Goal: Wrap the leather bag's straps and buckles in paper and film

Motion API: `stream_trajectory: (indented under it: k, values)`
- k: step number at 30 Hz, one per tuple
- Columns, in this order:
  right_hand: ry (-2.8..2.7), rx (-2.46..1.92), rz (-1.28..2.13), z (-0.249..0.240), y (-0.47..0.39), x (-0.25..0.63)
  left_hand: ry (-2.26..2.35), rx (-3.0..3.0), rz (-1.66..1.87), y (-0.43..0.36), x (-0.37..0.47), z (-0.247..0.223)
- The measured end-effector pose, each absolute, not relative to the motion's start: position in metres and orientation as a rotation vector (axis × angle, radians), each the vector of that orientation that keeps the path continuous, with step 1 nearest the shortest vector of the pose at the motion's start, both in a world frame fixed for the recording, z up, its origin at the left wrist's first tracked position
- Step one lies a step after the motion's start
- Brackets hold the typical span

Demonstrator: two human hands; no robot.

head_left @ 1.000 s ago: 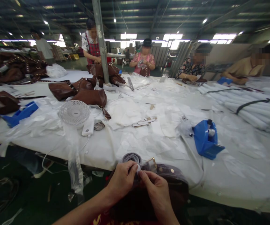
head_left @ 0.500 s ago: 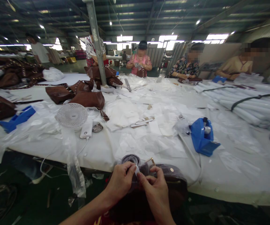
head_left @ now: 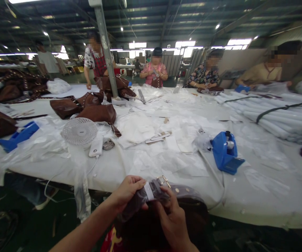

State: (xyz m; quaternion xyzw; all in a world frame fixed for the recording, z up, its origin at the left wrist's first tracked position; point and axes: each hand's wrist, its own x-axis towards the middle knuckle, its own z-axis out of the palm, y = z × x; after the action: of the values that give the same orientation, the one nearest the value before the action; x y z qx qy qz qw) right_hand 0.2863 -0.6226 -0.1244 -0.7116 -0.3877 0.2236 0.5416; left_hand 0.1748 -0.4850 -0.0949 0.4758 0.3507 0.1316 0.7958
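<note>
A dark brown strap [head_left: 156, 188], bunched in clear plastic wrap, lies between my two hands at the table's near edge. My left hand [head_left: 131, 191] grips its left part, thumb on top beside a white band [head_left: 149, 191] that crosses the strap. At the right end my right hand [head_left: 174, 214] holds it with bent fingers, just below a gold buckle [head_left: 164, 180]. Beneath both hands sits a dark brown bag [head_left: 195, 210], mostly in shadow; round gold studs show along a plastic-covered strip near its top.
A blue tape dispenser [head_left: 225, 154] stands to the right, a white fan [head_left: 79, 131] with a cable to the left. Brown bags [head_left: 97, 112], thin white sheets [head_left: 135, 127] and bundled white rolls [head_left: 284, 108] lie on the table [head_left: 258, 203]. A metal post [head_left: 106, 49] rises at the back. Several people work beyond.
My left hand has moved left and my fingers no longer pinch the small white strip. It now lies across the wrapped strap. The person behind the post has shifted left into fuller view.
</note>
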Motion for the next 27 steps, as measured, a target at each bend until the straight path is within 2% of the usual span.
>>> stream_trajectory:
  k: [4,7,11,16,20,24,27]
  values:
    - [-1.251,-1.828,0.161,-0.110,-0.637,0.307,0.768,1.021,0.249,-0.478,0.172,-0.091]
    - [-1.636,-1.756,-0.065,-0.085,-0.630,0.323,0.801,1.111,0.133,-0.479,0.176,-0.082]
    - [-2.063,-1.757,0.259,-0.058,-0.599,0.329,0.740,1.296,0.116,-0.485,0.184,-0.071]
    - [-2.171,-1.835,0.618,-0.042,-0.577,0.327,0.734,1.225,-0.006,-0.480,0.179,-0.063]
    - [-2.253,-1.848,0.651,-0.031,-0.571,0.327,0.799,1.366,-0.032,-0.475,0.176,-0.056]
    - [-2.332,-1.975,0.585,-0.023,-0.562,0.328,0.862,1.825,0.234,-0.475,0.183,-0.056]
    - [-2.345,-1.914,0.563,-0.023,-0.557,0.327,0.865,2.032,0.394,-0.480,0.191,-0.057]
